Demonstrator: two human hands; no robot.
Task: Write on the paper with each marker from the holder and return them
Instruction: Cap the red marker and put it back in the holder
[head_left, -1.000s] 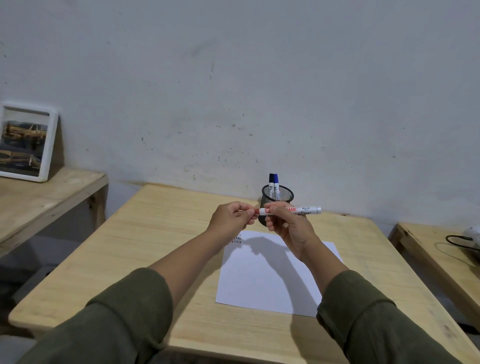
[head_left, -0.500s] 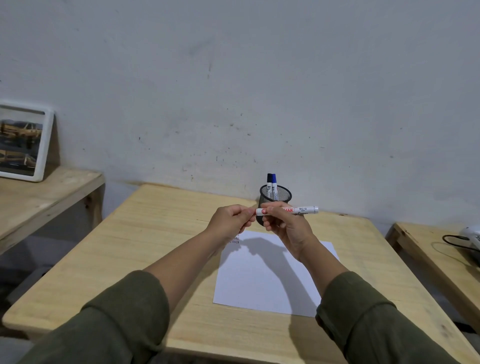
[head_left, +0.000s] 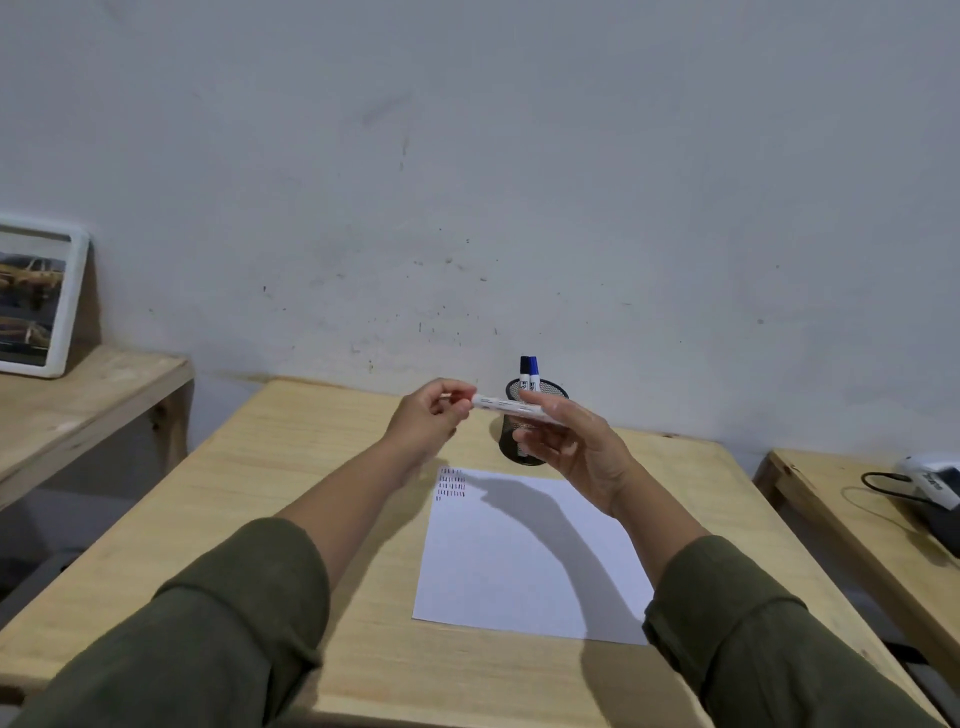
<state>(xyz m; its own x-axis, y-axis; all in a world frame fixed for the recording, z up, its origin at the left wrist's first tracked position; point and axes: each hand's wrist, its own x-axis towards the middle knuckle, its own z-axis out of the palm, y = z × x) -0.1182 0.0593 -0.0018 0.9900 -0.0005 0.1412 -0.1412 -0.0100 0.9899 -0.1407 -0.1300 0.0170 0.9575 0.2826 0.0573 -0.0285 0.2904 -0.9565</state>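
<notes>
A white marker lies level in the air between my hands, above the far end of the table. My right hand holds its barrel from below, palm up. My left hand is closed around the marker's left end, where the cap is; the cap itself is hidden in my fingers. Behind my hands stands a black mesh holder with two markers, one black-capped and one blue-capped. A white paper lies on the table, with short rows of marks at its top left corner.
The wooden table stands against a grey wall. A lower bench at the left carries a framed picture. Another bench at the right holds a white device with a black cable.
My right hand has turned palm up and the marker has tilted, its right end now lower and hidden by my fingers. Both hands have stayed above the far end of the paper.
</notes>
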